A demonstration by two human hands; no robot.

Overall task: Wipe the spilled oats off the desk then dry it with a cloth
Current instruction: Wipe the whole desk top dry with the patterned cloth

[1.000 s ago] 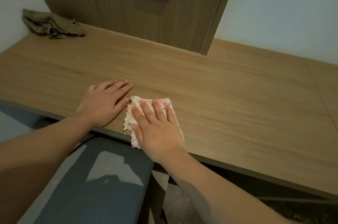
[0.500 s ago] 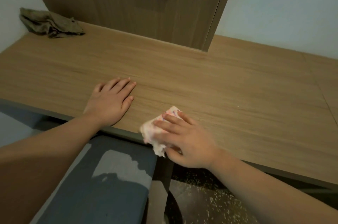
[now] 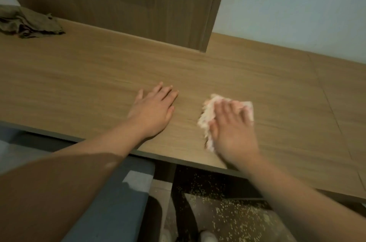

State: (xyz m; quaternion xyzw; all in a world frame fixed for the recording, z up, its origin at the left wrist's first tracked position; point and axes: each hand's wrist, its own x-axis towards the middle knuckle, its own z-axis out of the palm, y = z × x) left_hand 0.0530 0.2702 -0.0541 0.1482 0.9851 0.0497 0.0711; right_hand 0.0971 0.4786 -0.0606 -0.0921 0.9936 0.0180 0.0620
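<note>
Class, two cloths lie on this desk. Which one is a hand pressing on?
The pale pink cloth near the front edge, under the right hand; the olive cloth lies crumpled, untouched, at the back left corner.

The wooden desk point(image 3: 257, 75) fills most of the view, its grain running lengthwise and a thin seam point(image 3: 326, 99) crossing it at the right. Near the front edge the left hand point(image 3: 153, 112) lies flat on the wood, palm down, fingers straight. Just to its right a pink-and-white cloth point(image 3: 208, 117) is spread on the desk with the right hand point(image 3: 231, 133) flat on top; both are blurred. A crumpled olive rag point(image 3: 27, 22) sits at the far left corner, well apart. Below the front edge, oats point(image 3: 237, 216) are scattered across the floor point(image 3: 263, 230).
</note>
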